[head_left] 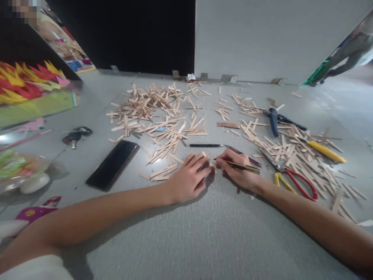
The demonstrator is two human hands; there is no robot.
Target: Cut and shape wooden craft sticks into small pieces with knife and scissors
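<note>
My left hand rests on the grey table, its fingers pressing down a short wooden stick. My right hand is closed around a pencil, whose tip points left at that stick. The two hands nearly touch. Heaps of cut wooden sticks lie beyond my left hand, and more wooden sticks spread to the right.
A black phone lies left of my left hand, keys further left. A black pen and a dark red pen lie ahead. Red-handled scissors, a yellow-handled tool and blue pliers sit among the sticks on the right.
</note>
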